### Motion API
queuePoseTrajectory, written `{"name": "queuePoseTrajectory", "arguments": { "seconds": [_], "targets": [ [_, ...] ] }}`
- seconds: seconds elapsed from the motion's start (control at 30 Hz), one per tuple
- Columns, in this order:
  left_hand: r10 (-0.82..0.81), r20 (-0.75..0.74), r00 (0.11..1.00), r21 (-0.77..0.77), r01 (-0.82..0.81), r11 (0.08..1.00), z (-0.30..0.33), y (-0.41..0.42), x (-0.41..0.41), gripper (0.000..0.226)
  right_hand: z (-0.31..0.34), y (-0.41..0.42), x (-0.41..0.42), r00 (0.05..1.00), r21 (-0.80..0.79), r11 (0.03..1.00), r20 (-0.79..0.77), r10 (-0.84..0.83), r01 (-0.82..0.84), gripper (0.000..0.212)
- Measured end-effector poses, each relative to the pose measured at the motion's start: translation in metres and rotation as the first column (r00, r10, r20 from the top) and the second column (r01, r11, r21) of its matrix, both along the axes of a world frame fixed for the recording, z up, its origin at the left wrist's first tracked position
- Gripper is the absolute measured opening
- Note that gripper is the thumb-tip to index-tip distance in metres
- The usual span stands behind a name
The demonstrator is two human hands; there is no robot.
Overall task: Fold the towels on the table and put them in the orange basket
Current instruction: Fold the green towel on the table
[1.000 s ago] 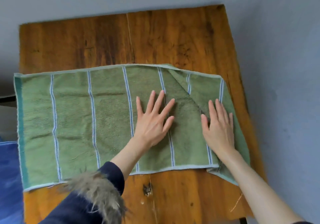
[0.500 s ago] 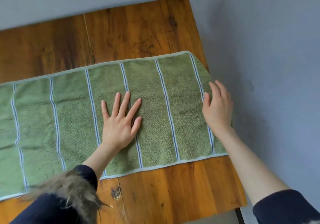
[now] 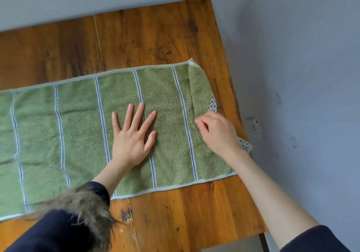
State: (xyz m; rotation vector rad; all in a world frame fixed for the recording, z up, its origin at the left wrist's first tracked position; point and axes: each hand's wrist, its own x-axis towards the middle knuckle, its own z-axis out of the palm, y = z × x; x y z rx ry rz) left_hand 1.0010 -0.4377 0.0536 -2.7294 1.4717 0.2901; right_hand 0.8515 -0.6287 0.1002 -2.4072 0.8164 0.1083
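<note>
The green towel [image 3: 81, 134] with thin blue-white stripes lies spread flat along the wooden counter [image 3: 155, 37], reaching from the 9 o'clock edge of the view to the counter's edge at 3 o'clock. The left hand [image 3: 132, 138] lies flat on the towel, near the middle of the view, its grip wide with the fingers straight and spread. The right hand [image 3: 220, 133], at 3 o'clock from the left one, has its fingers curled at the towel's end, where a strip is turned over and shows a checked border [image 3: 213, 103]; whether the grip really pinches the cloth, I cannot tell. A grey wall [image 3: 302, 76] stands just beside the counter.
</note>
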Motion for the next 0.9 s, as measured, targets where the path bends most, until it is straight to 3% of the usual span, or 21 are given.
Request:
{"name": "queuePoseTrajectory", "arguments": {
  "seconds": [0.13, 0.27, 0.43, 0.53, 0.67, 0.73, 0.83, 0.9],
  "targets": [
    [0.000, 0.005, 1.000, -0.003, 0.000, 1.000, -0.002, 0.001, 0.001, 0.058, 0.010, -0.016, 0.016, 0.910, -0.040, 0.923, 0.187, -0.369, 0.383, 0.018],
    [0.005, 0.007, 1.000, -0.012, -0.005, 1.000, -0.002, 0.001, 0.001, 0.058, 0.008, -0.041, 0.034, 0.863, 0.036, 0.865, -0.099, -0.495, 0.500, 0.048],
    [0.004, 0.011, 1.000, -0.023, -0.004, 1.000, -0.002, 0.001, 0.001, 0.057, 0.010, -0.051, 0.043, 0.802, 0.217, 0.773, -0.130, -0.583, 0.597, 0.027],
    [0.011, 0.015, 1.000, -0.024, -0.010, 1.000, -0.002, 0.001, 0.001, 0.057, 0.014, -0.064, 0.040, 0.758, 0.236, 0.723, -0.124, -0.640, 0.649, 0.025],
    [0.010, 0.018, 1.000, -0.032, -0.010, 0.999, -0.003, 0.001, 0.001, 0.057, 0.021, -0.087, 0.032, 0.746, -0.067, 0.750, -0.083, -0.661, 0.658, 0.019],
    [0.011, 0.016, 1.000, -0.031, -0.010, 0.999, -0.003, 0.001, 0.001, 0.057, 0.024, -0.093, 0.030, 0.752, -0.128, 0.749, -0.039, -0.658, 0.649, 0.020],
    [0.015, 0.014, 1.000, -0.012, -0.014, 1.000, -0.003, 0.000, 0.001, 0.057, 0.029, -0.082, 0.035, 0.816, -0.040, 0.818, 0.107, -0.568, 0.574, 0.013],
    [0.015, 0.004, 1.000, 0.009, -0.015, 1.000, -0.002, 0.001, 0.001, 0.057, 0.031, -0.064, 0.041, 0.887, 0.091, 0.904, 0.173, -0.428, 0.418, 0.012]
  ]
}}
